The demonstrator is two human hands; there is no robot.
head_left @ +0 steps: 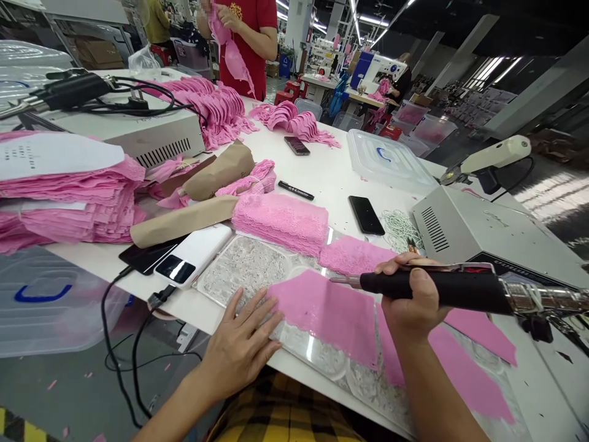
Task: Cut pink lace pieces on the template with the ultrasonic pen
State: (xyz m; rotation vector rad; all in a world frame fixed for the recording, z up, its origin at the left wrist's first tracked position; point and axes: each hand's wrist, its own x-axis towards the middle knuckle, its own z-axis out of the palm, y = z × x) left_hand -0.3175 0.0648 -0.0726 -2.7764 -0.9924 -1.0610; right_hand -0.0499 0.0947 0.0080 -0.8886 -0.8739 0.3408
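Fingers of the left hand (pixel 242 344) spread flat, pinning pink lace (pixel 329 313) at lower centre, while the right hand (pixel 411 301) wraps the cutting tool (pixel 442 288) just above.

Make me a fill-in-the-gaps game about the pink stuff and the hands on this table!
1. The right hand holds a black-handled tool with a thin ____ tip.
2. The left hand lies flat beside a piece of ____ lace.
3. Two dark phones lie on the ____ table.
4. A black ____ lies between the phones.

Missing words: metal; pink; white; marker
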